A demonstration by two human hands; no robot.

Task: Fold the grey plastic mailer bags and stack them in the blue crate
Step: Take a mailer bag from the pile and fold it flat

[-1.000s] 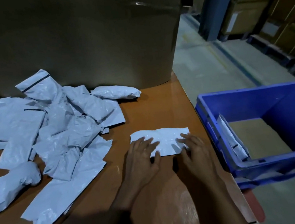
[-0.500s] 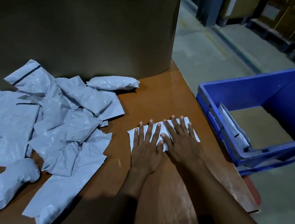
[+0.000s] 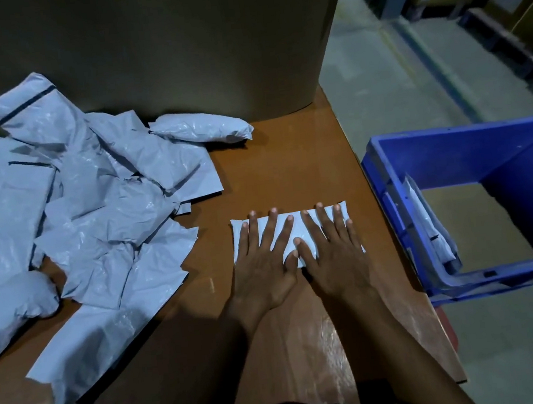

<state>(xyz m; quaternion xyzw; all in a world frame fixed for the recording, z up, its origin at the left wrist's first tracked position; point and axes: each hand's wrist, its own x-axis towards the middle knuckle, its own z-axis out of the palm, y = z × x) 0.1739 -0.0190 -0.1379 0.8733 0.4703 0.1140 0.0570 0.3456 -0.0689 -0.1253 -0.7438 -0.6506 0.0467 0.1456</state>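
A brown table [image 3: 271, 168] was seen in a dim warehouse, backed by a large cardboard box [image 3: 158, 48] across the upper frame. Both hands were laid flat, fingers straight and spread, on a folded grey mailer bag [image 3: 298, 227] at centre frame. Its left half was pressed by the left hand [image 3: 264, 268] and its right half by the right hand [image 3: 335, 260], with the thumbs touching at the middle. The forearms were angled in from the lower edge. Bare table was shown above the bag and between it and the heap of unfolded mailer bags [image 3: 92, 205] at the left. The bag was positioned near the table's right edge. Beyond that edge, the blue crate [image 3: 468, 152] was placed at the right, with one mailer [image 3: 426, 216] leaned against its left inner wall.
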